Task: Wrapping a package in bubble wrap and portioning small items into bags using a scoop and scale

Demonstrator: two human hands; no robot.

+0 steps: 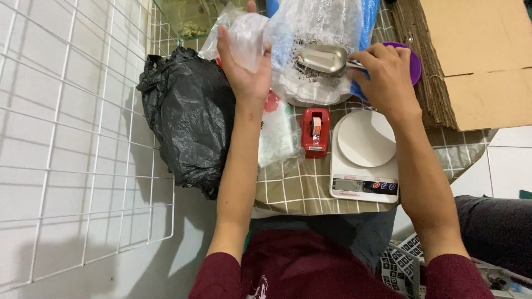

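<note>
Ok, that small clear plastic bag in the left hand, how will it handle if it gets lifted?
The clear plastic bag looks thin and crumpled, so it will likely flop and sag rather than hold shape. It appears empty, so probably very light. The left hand grips it from behind; the glossy film may slip through loose fingers.

A small home packing corner for selling goods
A white digital scale (pixel 364 158) sits on the checked tabletop (pixel 299 185); a red tape dispenser (pixel 315 133) just left of it, corrugated cardboard (pixel 471 61) behind right, white wire grid panels (pixel 72 122) far left
</note>
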